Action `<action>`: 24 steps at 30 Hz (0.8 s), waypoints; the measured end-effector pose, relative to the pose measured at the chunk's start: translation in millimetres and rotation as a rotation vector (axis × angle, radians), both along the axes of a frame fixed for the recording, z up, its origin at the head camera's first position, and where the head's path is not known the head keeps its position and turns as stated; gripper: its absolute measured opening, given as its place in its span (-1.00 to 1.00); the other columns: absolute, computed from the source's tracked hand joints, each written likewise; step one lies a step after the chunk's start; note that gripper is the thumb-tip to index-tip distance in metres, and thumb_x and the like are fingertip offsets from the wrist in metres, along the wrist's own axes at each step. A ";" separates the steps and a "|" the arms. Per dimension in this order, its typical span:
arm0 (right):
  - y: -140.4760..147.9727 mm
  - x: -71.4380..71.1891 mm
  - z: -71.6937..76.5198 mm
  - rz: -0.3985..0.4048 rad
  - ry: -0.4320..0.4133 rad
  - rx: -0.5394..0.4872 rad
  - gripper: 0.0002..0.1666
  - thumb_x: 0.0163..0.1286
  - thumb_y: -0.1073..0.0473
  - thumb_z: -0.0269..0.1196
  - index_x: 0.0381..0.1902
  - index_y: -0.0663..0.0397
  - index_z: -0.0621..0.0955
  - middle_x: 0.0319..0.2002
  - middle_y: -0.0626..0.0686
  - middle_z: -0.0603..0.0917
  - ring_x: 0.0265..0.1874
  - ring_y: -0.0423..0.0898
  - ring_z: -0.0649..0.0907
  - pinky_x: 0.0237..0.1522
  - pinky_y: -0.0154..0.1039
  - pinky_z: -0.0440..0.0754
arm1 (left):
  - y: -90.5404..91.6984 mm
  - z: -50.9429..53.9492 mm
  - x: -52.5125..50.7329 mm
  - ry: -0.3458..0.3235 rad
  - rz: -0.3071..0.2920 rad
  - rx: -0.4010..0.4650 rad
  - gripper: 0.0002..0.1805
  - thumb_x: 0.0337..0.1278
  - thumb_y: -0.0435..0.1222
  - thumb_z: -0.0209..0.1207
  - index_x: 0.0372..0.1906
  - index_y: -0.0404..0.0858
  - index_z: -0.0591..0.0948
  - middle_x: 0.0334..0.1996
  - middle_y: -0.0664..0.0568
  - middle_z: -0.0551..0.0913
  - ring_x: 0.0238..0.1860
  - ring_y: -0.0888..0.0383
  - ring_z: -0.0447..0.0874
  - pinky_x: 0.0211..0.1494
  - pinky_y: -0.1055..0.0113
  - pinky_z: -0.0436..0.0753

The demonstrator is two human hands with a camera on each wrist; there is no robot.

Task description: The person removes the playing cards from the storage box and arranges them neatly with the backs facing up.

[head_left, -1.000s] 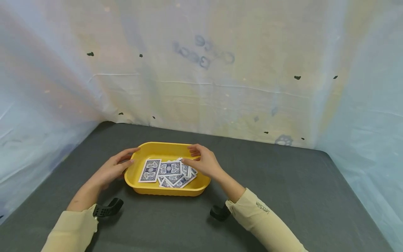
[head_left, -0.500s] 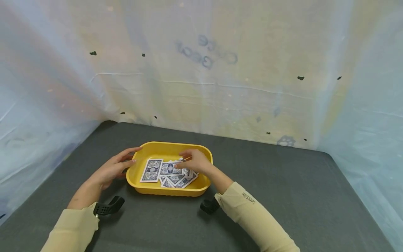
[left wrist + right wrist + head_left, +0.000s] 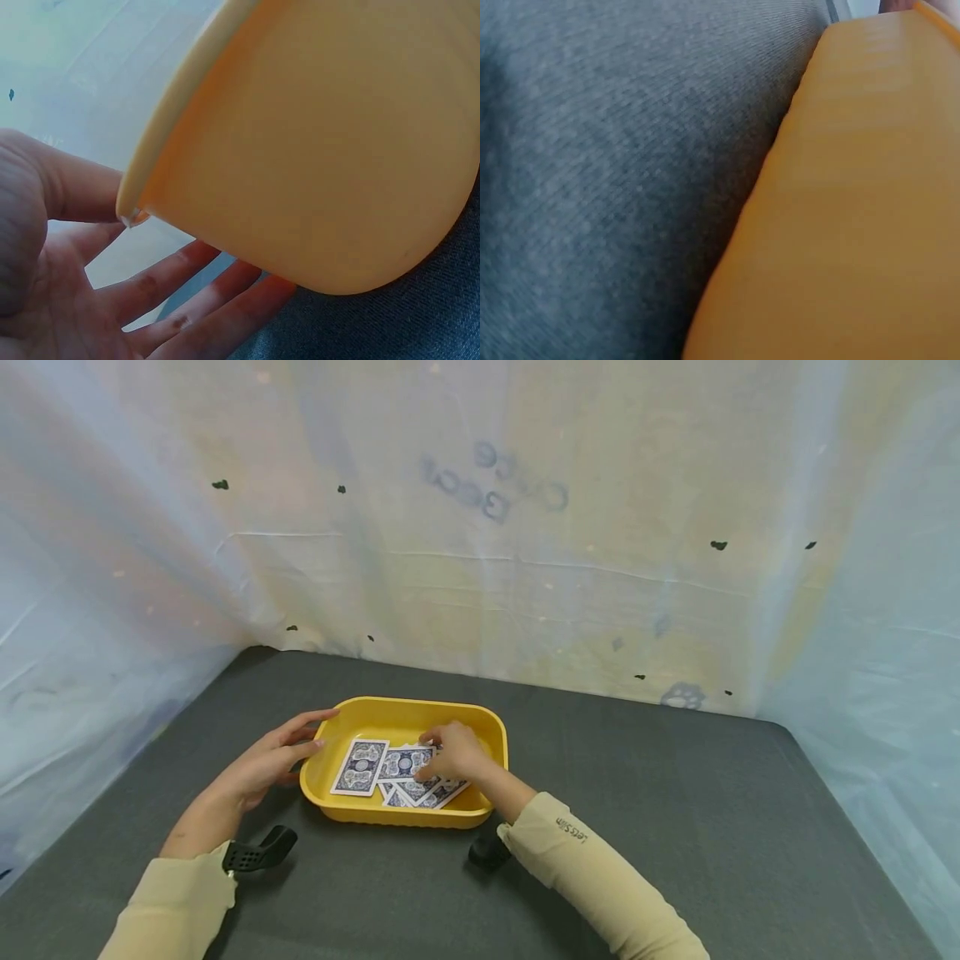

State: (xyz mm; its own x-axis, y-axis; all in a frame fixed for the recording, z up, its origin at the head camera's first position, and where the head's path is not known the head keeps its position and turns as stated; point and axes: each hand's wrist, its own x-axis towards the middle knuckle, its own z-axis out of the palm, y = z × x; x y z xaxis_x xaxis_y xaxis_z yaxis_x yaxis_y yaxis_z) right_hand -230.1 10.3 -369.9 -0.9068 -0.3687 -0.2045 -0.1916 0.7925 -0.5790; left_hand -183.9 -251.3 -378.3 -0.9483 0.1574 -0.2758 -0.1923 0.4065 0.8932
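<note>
The tray (image 3: 375,720) is a shallow yellow oblong with rounded corners and a turned-out rim. In it lie cards with dark blue and white patterned backs: one card (image 3: 360,768) flat at the left, and a loose, overlapping pile (image 3: 405,766) beside it.

The left hand (image 3: 262,768) grips the tray's left end, thumb over the rim, the other fingers spread along the outside and underneath. The right hand (image 3: 457,752) reaches in over the pile, its thumb and fingertips apart and low on the cards; whether it has hold of any I cannot tell.

The tray sits toward the far side of a dark grey table (image 3: 637,802), well left of its middle. Pale, wrinkled sheeting (image 3: 525,593) hangs behind and to both sides, with faint reversed lettering (image 3: 491,485), a paw print (image 3: 682,696) and black specks.

The right hand hides the pile's right part. The right wrist view shows only tray wall and table, with a blurred bit of skin at the top corner. Both pale sleeves (image 3: 600,877) run out of the head view.
</note>
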 end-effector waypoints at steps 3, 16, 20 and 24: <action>-0.3 2.5 1.6 -0.019 0.014 0.049 -0.36 -0.02 0.04 0.53 0.08 -0.01 0.64 -0.01 0.02 0.61 0.00 -0.03 0.48 0.12 -0.14 0.43 | 0.3 0.1 0.3 0.006 -0.001 0.002 -0.33 0.44 -0.20 -0.04 0.53 -0.05 0.00 0.44 -0.38 0.02 0.32 -0.34 0.21 0.14 -0.28 0.46; 11.5 4.9 1.6 -0.159 -0.003 -0.082 -0.66 0.01 0.13 0.50 -0.23 0.07 0.70 -0.33 0.01 0.61 -0.34 -0.09 0.49 -0.31 -0.30 0.46 | 0.3 -0.4 -0.3 0.015 -0.005 0.009 -0.34 0.44 -0.23 -0.05 0.53 -0.07 0.00 0.43 -0.39 0.03 0.30 -0.33 0.24 0.12 -0.22 0.51; 15.0 8.0 4.5 -0.192 0.011 -0.111 -0.72 0.07 0.14 0.47 -0.26 0.10 0.69 -0.38 0.01 0.59 -0.39 -0.11 0.49 -0.39 -0.35 0.44 | 1.3 -0.4 -0.1 0.010 0.006 0.003 -0.34 0.44 -0.23 -0.06 0.53 -0.07 0.01 0.42 -0.39 0.05 0.29 -0.32 0.24 0.12 -0.24 0.50; 18.3 12.9 9.9 -0.197 0.042 -0.158 -0.79 0.11 0.18 0.44 -0.31 0.13 0.68 -0.42 0.01 0.62 -0.43 -0.14 0.52 -0.42 -0.36 0.49 | 1.5 -0.3 0.5 0.007 0.014 0.006 -0.35 0.44 -0.22 -0.05 0.52 -0.07 0.02 0.42 -0.39 0.06 0.29 -0.32 0.25 0.13 -0.26 0.48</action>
